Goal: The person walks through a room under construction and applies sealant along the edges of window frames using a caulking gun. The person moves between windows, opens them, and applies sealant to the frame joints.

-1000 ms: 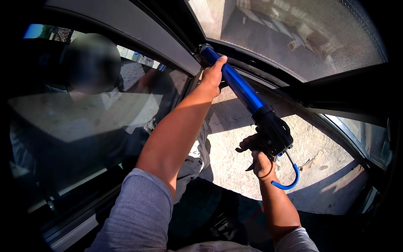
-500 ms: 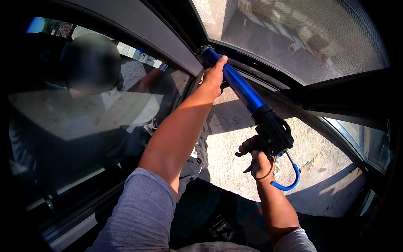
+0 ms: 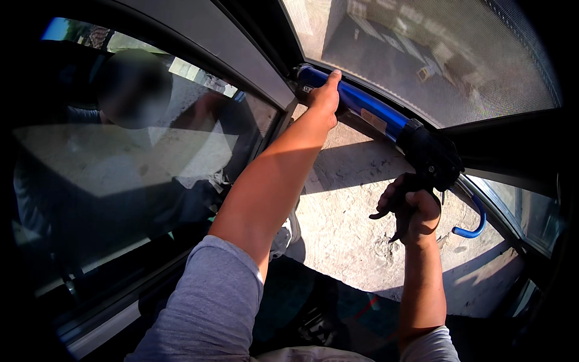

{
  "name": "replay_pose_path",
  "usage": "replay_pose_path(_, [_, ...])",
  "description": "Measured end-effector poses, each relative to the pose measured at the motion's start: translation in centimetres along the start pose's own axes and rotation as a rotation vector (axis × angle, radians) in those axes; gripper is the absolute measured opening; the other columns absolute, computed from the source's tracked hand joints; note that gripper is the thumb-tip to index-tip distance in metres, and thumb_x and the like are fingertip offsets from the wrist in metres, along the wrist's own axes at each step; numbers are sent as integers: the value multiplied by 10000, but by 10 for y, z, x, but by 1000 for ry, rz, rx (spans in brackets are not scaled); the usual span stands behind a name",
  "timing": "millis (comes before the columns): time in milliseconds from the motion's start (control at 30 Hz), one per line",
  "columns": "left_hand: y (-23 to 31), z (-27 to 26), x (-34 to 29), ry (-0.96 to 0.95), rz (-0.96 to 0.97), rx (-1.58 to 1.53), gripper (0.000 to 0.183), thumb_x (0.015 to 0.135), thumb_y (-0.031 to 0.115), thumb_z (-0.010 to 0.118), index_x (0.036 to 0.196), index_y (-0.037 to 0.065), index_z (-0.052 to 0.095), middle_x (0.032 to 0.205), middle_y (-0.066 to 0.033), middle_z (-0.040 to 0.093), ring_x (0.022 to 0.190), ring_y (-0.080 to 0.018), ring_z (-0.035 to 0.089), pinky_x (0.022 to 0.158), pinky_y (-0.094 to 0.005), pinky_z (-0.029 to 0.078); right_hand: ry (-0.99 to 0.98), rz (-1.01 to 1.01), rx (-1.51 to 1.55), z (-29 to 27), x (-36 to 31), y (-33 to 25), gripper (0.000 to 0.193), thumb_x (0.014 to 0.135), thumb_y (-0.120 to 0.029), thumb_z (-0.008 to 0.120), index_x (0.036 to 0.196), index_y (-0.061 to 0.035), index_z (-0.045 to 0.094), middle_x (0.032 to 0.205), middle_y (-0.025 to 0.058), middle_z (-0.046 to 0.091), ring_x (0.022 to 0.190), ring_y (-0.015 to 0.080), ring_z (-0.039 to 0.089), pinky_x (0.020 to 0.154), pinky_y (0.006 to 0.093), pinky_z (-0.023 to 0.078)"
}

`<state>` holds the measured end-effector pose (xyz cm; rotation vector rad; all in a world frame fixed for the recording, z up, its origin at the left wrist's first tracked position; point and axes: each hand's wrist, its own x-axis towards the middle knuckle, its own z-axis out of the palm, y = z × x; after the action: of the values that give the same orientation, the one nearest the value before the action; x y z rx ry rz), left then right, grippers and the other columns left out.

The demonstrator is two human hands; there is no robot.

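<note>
A caulking gun (image 3: 371, 108) with a blue barrel and a black handle slants from the upper middle down to the right. Its front end lies at the corner where the dark frames meet. My left hand (image 3: 325, 99) is closed around the barrel near that front end, thumb along the top. Lower right, my right hand (image 3: 416, 208) grips the black handle and trigger, with fingers wrapped round it. A rod with a blue hooked end (image 3: 473, 224) sticks out of the back of the gun. The tip itself is hidden in the dark corner.
On the left stands a dark glass pane (image 3: 139, 193) with reflections. A mesh screen (image 3: 434, 60) in a black frame spans the upper right. Between them lies a rough, sunlit concrete floor (image 3: 356, 235). My shoe (image 3: 289, 232) shows beside the pane.
The gun's back end has swung to the right and up, my right hand with it, so the barrel lies flatter along the screen's frame. My left hand has shifted slightly right and up.
</note>
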<state>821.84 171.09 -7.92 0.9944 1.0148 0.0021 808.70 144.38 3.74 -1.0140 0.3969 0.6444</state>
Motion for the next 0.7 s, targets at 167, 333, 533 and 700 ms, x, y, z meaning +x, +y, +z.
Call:
replay_pose_path(167, [6,11,-13,-7,13,3,750,931,440,764,1423,-59,497,1387,-193,586,1199,-295,625,1004,-462,555,65,14,56,0,2,-12,417,724,-188,534,1042,65,623,859,200,662,733,342,671,732,448,580])
replay_pose_path(333, [0,4,-3,-29,8,-19,746,932,450,759,1421,-53,505,1382,-187,593,1199,-284,624,1005,-452,550,35,12,27,-1,0,-11,410,717,-184,527,1027,69,621,851,200,659,727,341,672,726,451,586])
replay_pose_path(533, [-6,4,1,-13,15,2,733,938,455,751,1413,-46,506,1360,-181,601,1180,-281,634,982,-443,561,-25,-16,-19,-10,0,-11,424,716,-196,529,1037,69,615,864,201,659,745,349,679,725,463,595])
replay_pose_path(700, [-10,4,0,-50,25,-36,866,904,525,757,1429,-114,497,1433,-225,565,1268,-301,583,1070,-426,488,0,-20,1,-15,0,-7,438,708,-204,545,1047,65,615,855,195,656,734,343,680,721,461,598])
